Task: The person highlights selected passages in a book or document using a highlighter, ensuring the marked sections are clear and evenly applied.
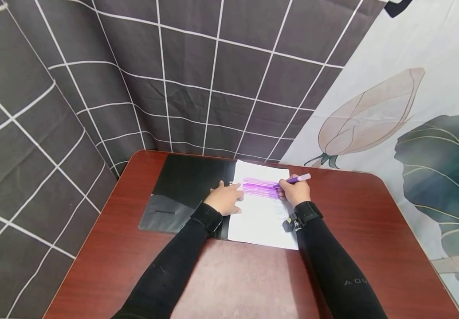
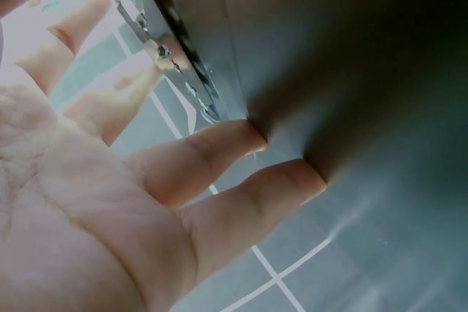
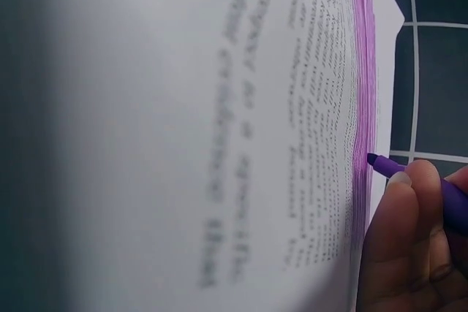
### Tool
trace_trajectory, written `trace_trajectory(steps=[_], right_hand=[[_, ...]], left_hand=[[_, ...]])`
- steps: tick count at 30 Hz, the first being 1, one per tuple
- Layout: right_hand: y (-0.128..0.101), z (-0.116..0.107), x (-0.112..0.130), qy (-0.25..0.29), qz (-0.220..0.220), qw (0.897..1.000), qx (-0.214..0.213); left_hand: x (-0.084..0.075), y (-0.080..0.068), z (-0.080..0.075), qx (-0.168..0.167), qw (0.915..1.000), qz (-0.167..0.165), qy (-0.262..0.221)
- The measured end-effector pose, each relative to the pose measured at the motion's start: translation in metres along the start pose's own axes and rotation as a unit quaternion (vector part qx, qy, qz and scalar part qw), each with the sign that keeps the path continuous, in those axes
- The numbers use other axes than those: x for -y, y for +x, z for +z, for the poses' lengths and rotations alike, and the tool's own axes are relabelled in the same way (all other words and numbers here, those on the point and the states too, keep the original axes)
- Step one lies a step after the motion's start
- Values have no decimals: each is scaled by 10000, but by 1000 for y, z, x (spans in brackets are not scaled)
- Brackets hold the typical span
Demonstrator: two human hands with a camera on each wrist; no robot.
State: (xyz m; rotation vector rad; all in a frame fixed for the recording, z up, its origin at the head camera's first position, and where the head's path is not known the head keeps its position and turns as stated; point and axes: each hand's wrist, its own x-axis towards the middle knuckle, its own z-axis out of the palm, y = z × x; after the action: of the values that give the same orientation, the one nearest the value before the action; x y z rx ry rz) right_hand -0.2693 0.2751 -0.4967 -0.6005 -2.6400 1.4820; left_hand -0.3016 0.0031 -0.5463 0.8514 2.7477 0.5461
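Pinching the marker (image 1: 302, 177) between curled fingers and thumb, the right hand (image 1: 294, 192) holds its dark tip against purple lines (image 1: 258, 188) on the upper part of the paper (image 1: 263, 223). The left hand (image 1: 225, 200) lies with its fingers spread and fairly straight, gripping nothing; it rests across the paper's left edge and the folder (image 1: 193, 175), fingers to either side of a metal clip (image 2: 162, 50). The paper lies on the right side of the open black folder, on the red-brown tabletop (image 1: 357, 230). Printed text shows below the purple lines. Behind hangs dark cloth (image 1: 189, 57) with a white grid.
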Motion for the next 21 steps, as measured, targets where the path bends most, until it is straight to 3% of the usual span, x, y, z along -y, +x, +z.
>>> trace_trajectory(steps=[8,11,16,21], right_hand=[[1,2,-1,-31,-9,10000,-3],[2,3,-3,281,43,9996,-49],[1,4,-2,1261,240,9916,-143],[-4,8,7,1380,-31,9904,-28]], left_hand=[[-8,-4,-2,-58,9995,-62,292],[-7,-2,1,-22,9995,-119,307],[-3,4,6,105,9992,-114,370],[-1,9,9,3,9989,-88,465]])
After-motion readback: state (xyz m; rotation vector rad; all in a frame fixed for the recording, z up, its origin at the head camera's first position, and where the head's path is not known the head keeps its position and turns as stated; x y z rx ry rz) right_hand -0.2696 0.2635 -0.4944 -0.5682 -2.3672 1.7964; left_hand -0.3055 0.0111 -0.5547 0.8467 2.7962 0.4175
